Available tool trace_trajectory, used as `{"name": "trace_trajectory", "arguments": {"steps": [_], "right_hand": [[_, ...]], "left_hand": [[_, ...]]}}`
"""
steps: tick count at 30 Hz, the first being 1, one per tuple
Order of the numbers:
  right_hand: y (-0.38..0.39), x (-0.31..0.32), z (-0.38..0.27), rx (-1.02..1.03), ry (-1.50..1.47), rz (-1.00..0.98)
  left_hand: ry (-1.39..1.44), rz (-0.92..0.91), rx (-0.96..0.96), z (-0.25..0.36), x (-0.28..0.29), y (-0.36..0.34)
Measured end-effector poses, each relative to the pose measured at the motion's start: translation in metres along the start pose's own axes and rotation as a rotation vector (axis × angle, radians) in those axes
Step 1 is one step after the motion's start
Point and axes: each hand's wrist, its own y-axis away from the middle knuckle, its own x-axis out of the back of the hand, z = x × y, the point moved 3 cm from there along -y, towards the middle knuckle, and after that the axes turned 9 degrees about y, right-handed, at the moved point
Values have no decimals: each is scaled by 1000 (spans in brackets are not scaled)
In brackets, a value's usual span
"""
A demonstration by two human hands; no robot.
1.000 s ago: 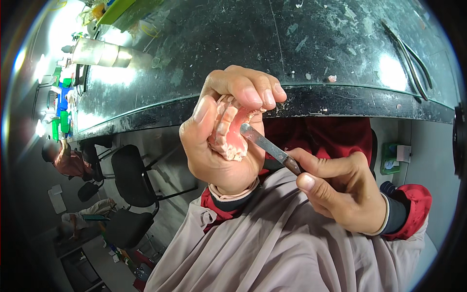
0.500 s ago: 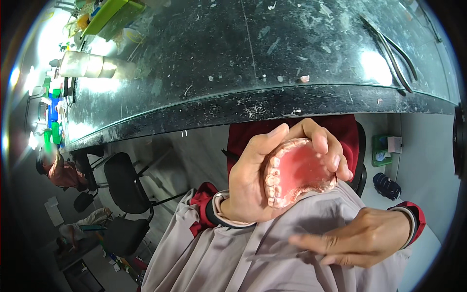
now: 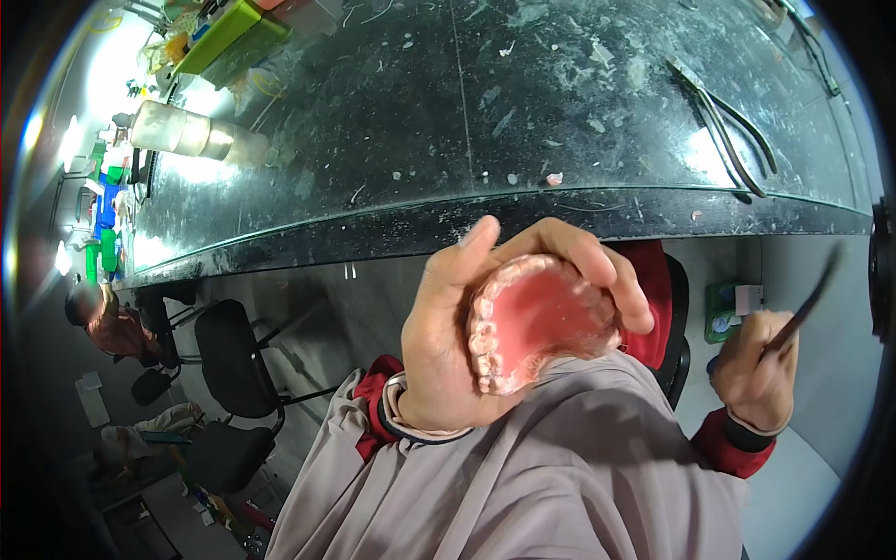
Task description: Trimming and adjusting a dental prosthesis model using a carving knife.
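Observation:
A pink dental plate with a row of pale, translucent teeth (image 3: pixel 546 317) rests in my left hand (image 3: pixel 439 327). The fingers curl over its upper rim and right side, while the thumb stands up free of it. It is held over my lap, just in front of the bench edge. Well off to the right, my right hand (image 3: pixel 758 373) is closed round a slender dark tool (image 3: pixel 814 297), which points up and to the right. Motion smears the tool, so its tip and exact kind cannot be made out.
Pliers with long handles (image 3: pixel 719 131) lie on the dark, scuffed bench (image 3: pixel 373 112), with a small pink scrap (image 3: pixel 554 178) near its edge. A metallic cup (image 3: pixel 177 129) and a green bin (image 3: pixel 222 39) stand at left. Behind are black chairs (image 3: pixel 229 345) and another person (image 3: pixel 119 327).
My right hand has swung from over my lap up and out to the right, the dark tool now showing plainly in it. The left hand with the dental plate sits slightly further left.

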Motion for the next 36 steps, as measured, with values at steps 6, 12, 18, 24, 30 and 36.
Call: {"name": "trace_trajectory", "arguments": {"steps": [6, 12, 18, 24, 30, 36], "right_hand": [[-14, -24, -8, 122, -400, 142], [-38, -45, -3, 514, 164, 121], [-37, -63, -13, 652, 591, 163], [-35, -71, -14, 901, 624, 164], [-36, -81, -5, 1077, 691, 276], [-38, -85, -3, 1020, 623, 257]], "left_hand": [[-557, -24, -138, 5, -9, -4], [-796, -65, -277, 9, -14, -3], [-808, -67, -319, 4, -12, -2], [-920, -85, -194, 6, -11, 0], [-808, -87, -293, 2, -8, -2], [-773, -144, -278, 6, -6, -1]]}}
